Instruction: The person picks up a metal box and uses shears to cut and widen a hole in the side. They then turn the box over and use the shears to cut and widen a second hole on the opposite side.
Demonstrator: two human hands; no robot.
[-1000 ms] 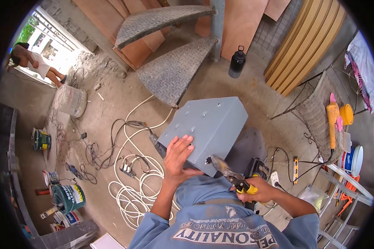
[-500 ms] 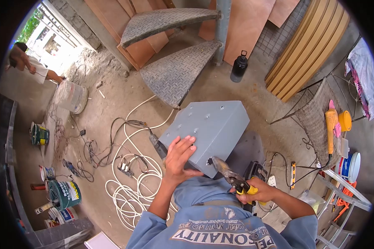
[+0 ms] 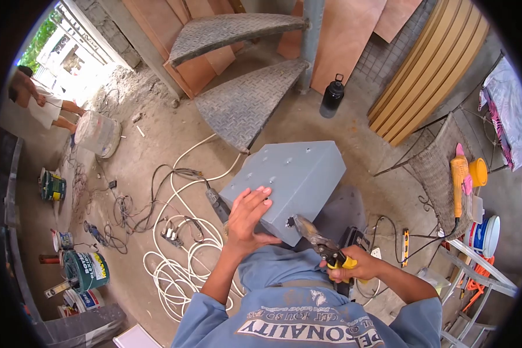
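Observation:
A grey metal box (image 3: 301, 174) rests across my lap, with several small holes in its top face and a larger ragged hole in the side near me. My left hand (image 3: 249, 217) lies spread on the box's near left corner, fingers on top and thumb along the near edge. Wrapped round yellow-handled tin snips (image 3: 325, 246), my right hand (image 3: 356, 265) holds their jaws at the ragged hole. Whether the blades bite into the metal cannot be made out. A dark power tool (image 3: 356, 239) sits just beyond my right hand, partly hidden.
Coiled white cable (image 3: 180, 272) and a grey corded tool (image 3: 217, 203) lie on the floor to the left. Metal stair treads (image 3: 246, 104) hang ahead, near a black bottle (image 3: 332, 97). A wicker chair (image 3: 441, 174) stands right. Another person (image 3: 40, 104) is by a white bucket (image 3: 98, 134).
The snips' jaws have shifted very slightly at the hole, and more of its dark opening shows. My left hand stays on the box. The person at far left has moved, showing more leg.

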